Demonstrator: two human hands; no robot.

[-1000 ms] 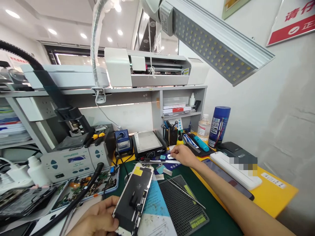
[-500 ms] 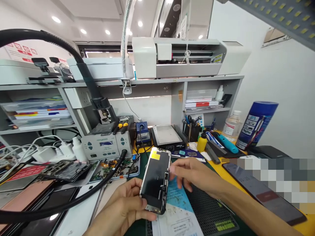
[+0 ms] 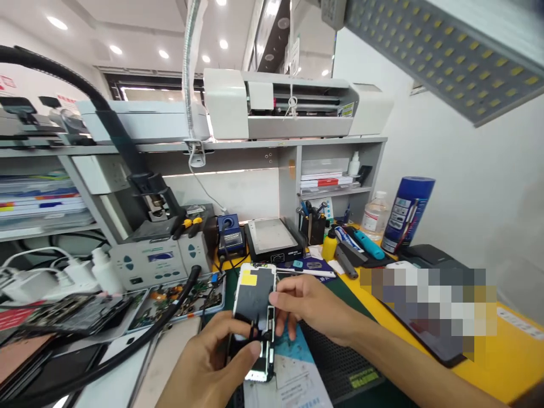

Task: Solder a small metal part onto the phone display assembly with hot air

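Note:
A phone screen assembly (image 3: 260, 292) tilts upright over the bench, its black back toward me with a yellow square near the top. My right hand (image 3: 312, 309) grips its right edge, thumb in front and fingers behind. At the lower left, my left hand (image 3: 208, 357) is closed around the screen, thumb and index finger over its lower back by a dark strip, perhaps a flex cable. Whether they pinch that strip I cannot tell. Beneath the hands lies a blue and white booklet (image 3: 297, 371) on a black perforated mat (image 3: 335, 354).
To the left, a black hose (image 3: 170, 317) arcs over a tray of small parts (image 3: 182, 303) and several phones. Behind stand a grey station (image 3: 157, 263) and a flat heating plate (image 3: 276, 238). A yellow bottle (image 3: 329, 246) and a blue can (image 3: 408, 215) are at the right.
My left thumb and index finger have come up from the screen's lower edge onto its back. My right thumb now presses the right edge. The view has turned to the right.

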